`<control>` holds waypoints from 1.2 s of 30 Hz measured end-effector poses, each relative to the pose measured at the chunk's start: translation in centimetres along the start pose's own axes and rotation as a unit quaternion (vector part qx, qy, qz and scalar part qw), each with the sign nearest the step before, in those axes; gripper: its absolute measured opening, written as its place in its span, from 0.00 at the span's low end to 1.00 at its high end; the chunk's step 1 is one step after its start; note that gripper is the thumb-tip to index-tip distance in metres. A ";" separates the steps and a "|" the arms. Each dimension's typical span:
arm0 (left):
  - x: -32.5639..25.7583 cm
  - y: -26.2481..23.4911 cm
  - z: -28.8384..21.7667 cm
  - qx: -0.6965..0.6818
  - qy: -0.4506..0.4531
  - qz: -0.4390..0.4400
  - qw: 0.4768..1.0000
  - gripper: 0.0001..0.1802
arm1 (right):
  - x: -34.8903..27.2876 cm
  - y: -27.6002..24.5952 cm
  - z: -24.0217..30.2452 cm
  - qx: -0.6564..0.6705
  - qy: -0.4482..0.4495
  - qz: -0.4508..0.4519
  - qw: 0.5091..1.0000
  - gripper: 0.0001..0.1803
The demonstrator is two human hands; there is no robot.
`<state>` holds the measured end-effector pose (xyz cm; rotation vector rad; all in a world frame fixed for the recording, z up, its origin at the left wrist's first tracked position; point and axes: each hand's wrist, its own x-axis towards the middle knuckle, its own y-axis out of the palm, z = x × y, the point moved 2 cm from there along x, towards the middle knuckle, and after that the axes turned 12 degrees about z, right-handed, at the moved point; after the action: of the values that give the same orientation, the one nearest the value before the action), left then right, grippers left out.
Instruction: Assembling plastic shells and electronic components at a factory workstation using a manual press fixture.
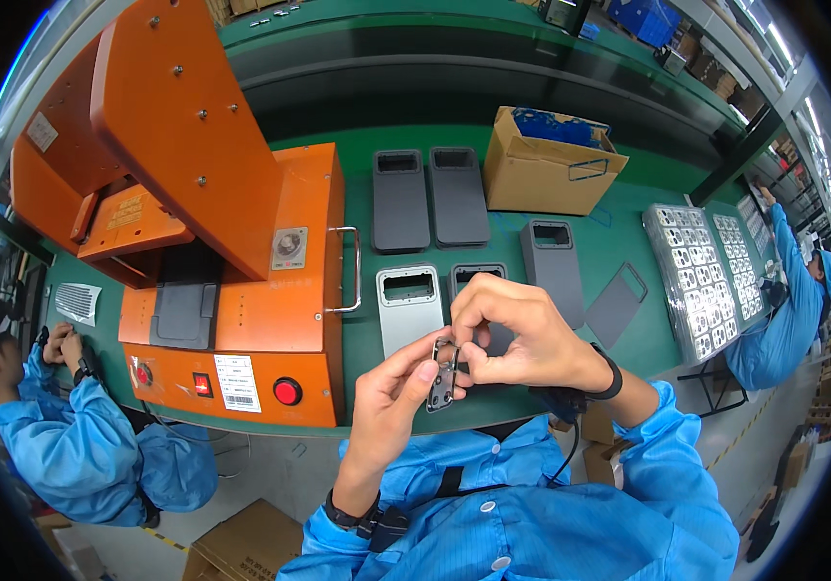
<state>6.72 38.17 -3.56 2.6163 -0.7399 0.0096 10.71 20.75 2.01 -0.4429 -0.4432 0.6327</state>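
Close to my body, over the table's near edge, my left hand (391,402) grips a small rectangular dark-rimmed metal plate with round holes (441,389) between thumb and fingers. My right hand (522,324) is closed in a pinch at the plate's right side; whatever its fingertips hold is too small or hidden to name. Just beyond my hands lie a silver flat housing with a rectangular cutout (409,324) and a dark grey housing (478,273), partly covered by my right hand. Another dark grey housing (553,266) sits right of them.
An orange press machine (231,358) with a metal side handle (355,269) stands left. Two grey housings (401,208) and a cardboard box (551,169) are behind. A thin dark plate (617,305) and a tray of small plates (691,281) lie right. Co-workers (76,445) sit either side.
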 end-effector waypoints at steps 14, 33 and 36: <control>-0.1 -0.4 0.9 -0.069 -0.005 0.004 0.998 0.22 | -0.9 0.5 -0.1 0.010 -0.094 0.056 0.994 0.09; 0.2 -0.5 2.2 -0.169 -0.001 0.003 0.986 0.23 | -2.0 2.1 -0.6 -0.065 -0.045 -0.032 0.996 0.19; 0.3 -0.6 2.4 -0.228 0.008 0.011 0.974 0.22 | -2.0 2.5 -0.3 -0.106 -0.059 -0.072 0.990 0.13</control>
<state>7.02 37.55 -5.92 2.1683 -0.6742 -0.1189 8.26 21.19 -0.08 -0.5714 -0.6522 0.4749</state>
